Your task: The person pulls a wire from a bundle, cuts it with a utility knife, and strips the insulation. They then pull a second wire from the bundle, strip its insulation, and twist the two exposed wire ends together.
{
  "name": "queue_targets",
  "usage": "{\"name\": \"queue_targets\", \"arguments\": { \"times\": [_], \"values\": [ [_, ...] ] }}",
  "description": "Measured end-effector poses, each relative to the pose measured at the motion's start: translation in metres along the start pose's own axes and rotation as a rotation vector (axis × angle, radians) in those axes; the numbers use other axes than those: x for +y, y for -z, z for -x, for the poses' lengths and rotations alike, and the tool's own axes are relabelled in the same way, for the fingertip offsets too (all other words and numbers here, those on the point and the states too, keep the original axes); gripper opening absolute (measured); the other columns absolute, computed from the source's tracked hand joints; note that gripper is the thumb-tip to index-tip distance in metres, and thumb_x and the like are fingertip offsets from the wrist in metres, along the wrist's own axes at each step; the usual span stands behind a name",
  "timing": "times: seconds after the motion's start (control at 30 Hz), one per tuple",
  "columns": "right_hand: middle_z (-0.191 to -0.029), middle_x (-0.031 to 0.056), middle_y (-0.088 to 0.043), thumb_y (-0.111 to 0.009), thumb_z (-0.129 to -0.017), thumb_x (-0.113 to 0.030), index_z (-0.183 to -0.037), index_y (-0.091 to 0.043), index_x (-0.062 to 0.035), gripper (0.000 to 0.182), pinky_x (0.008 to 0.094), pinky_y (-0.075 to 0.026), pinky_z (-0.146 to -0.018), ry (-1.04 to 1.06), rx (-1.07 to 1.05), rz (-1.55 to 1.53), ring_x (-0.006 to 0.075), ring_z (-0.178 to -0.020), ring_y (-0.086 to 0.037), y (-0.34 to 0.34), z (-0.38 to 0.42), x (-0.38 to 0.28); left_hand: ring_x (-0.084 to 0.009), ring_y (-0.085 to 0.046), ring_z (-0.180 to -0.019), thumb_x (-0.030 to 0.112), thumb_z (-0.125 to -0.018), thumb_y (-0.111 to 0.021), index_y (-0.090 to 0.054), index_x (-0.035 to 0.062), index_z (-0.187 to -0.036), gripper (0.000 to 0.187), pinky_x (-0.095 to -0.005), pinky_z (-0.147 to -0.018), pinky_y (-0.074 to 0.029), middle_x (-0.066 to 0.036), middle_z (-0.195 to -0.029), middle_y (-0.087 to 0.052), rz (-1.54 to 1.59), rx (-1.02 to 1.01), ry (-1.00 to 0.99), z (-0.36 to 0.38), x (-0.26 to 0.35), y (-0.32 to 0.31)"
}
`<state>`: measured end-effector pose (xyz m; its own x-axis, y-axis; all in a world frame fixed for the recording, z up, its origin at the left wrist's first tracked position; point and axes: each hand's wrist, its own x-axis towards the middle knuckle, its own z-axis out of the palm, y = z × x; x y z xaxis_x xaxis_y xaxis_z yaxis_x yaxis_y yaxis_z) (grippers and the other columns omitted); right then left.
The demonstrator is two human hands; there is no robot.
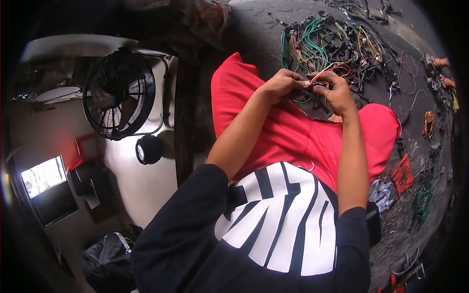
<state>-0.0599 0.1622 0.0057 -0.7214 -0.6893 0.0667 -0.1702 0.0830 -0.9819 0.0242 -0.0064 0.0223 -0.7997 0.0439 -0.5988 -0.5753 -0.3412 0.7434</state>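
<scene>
Dark, gritty floor, red smooth-cloth trousers on crossed legs, then a tangled heap of thin green, black and yellow plastic-coated wires just beyond the knees. Left hand pinches thin, flexible red and pale wires between thumb and fingers; right hand, fingers curled, pinches the same strands just beside it, above the lap, near the heap's edge.

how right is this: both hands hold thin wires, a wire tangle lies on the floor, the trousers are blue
The head view shows red trousers, not blue. Left hand and right hand hold thin wires; the tangle is on the floor.
</scene>
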Motion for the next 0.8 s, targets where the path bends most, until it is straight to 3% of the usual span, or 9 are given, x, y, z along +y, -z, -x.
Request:
{"name": "queue_targets", "arguments": {
  "times": [0.1, 0.13, 0.2, 0.33, 0.53, 0.63, 0.73, 0.8],
  "values": [
    [-0.074, 0.0059, -0.065, -0.065, -0.074, -0.004, -0.092, -0.066, -0.0001, 0.018, 0.0277, -0.048, -0.069, -0.144, -0.052, 0.136, 0.016, -0.071, -0.061, 0.003, 0.002, 0.009, -0.0078, -0.05, -0.048, 0.019, -0.082, -0.065, -0.065, 0.0032, -0.082, 0.016, -0.0207, -0.043, -0.038, 0.001, -0.062, -0.057, -0.018, -0.034, -0.006, 0.002, -0.001, 0.0],
    [-0.071, 0.0084, -0.064, -0.064, -0.076, -0.007, -0.088, -0.065, 0.0017, 0.015, 0.0285, -0.047, -0.064, -0.298, -0.014, -0.08, 0.0159, -0.066, -0.06, 0.0, 0.001, 0.012, -0.0073, -0.05, -0.049, 0.019, -0.081, -0.065, -0.065, 0.0028, -0.083, 0.016, -0.0204, -0.044, -0.038, 0.001, -0.062, -0.057, 0.032, -0.032, -0.035, 0.001, -0.001, -0.001],
    [-0.069, 0.0092, -0.063, -0.062, -0.078, -0.011, -0.084, -0.065, 0.0023, 0.014, 0.0289, -0.045, -0.06, -0.317, 0.034, 0.11, 0.0143, -0.062, -0.058, 0.002, -0.001, 0.007, -0.0061, -0.049, -0.049, 0.018, -0.079, -0.067, -0.066, 0.0021, -0.084, 0.017, -0.0199, -0.045, -0.038, 0.0, -0.062, -0.058, 0.128, -0.027, -0.095, 0.001, 0.0, -0.002],
    [-0.062, 0.0083, -0.06, -0.057, -0.082, -0.017, -0.074, -0.063, 0.002, 0.022, 0.0296, -0.041, -0.054, -0.286, 0.036, 0.248, 0.0121, -0.057, -0.053, 0.005, -0.003, 0.008, -0.0062, -0.054, -0.059, 0.012, -0.074, -0.07, -0.066, -0.0036, -0.085, 0.02, -0.022, -0.054, -0.044, -0.003, -0.069, -0.064, -0.448, 0.219, -0.401, -0.006, -0.007, 0.0],
    [-0.054, 0.0001, -0.051, -0.052, -0.082, -0.017, -0.062, -0.056, -0.0014, 0.026, 0.0274, -0.037, -0.046, -0.425, -0.02, -0.068, 0.01, -0.047, -0.048, -0.009, 0.0, 0.005, -0.0114, -0.06, -0.061, 0.005, -0.068, -0.067, -0.066, -0.0004, -0.084, 0.017, -0.0261, -0.059, -0.048, -0.011, -0.07, -0.066, -0.651, 0.449, -0.702, -0.019, -0.022, -0.007],
    [-0.053, -0.0023, -0.046, -0.05, -0.083, -0.016, -0.062, -0.053, -0.0058, 0.024, 0.0251, -0.035, -0.042, -0.539, 0.114, -0.41, 0.0089, -0.043, -0.043, -0.022, 0.001, 0.005, -0.0169, -0.064, -0.063, 0.007, -0.068, -0.065, -0.067, 0.0008, -0.081, 0.015, -0.0284, -0.06, -0.049, -0.016, -0.072, -0.064, -0.723, 0.508, -0.836, -0.025, -0.025, -0.01],
    [-0.055, -0.0019, -0.045, -0.048, -0.085, -0.015, -0.063, -0.051, -0.0077, 0.023, 0.0238, -0.036, -0.042, -0.44, 0.194, -0.608, 0.0085, -0.043, -0.042, -0.034, 0.004, -0.017, -0.0224, -0.065, -0.066, 0.012, -0.069, -0.064, -0.067, 0.0008, -0.079, 0.015, -0.0313, -0.061, -0.05, -0.018, -0.074, -0.064, -1.135, 0.649, -0.794, -0.041, -0.039, 0.003],
    [-0.056, -0.001, -0.045, -0.047, -0.085, -0.014, -0.064, -0.05, -0.007, 0.023, 0.0232, -0.034, -0.042, -0.327, 0.259, -0.767, 0.0083, -0.043, -0.041, -0.025, 0.008, -0.075, -0.0241, -0.065, -0.065, 0.015, -0.069, -0.065, -0.068, 0.0011, -0.079, 0.017, -0.0328, -0.06, -0.05, -0.018, -0.075, -0.064, -1.006, 0.729, -0.476, -0.047, -0.046, 0.034]
  ]
}}
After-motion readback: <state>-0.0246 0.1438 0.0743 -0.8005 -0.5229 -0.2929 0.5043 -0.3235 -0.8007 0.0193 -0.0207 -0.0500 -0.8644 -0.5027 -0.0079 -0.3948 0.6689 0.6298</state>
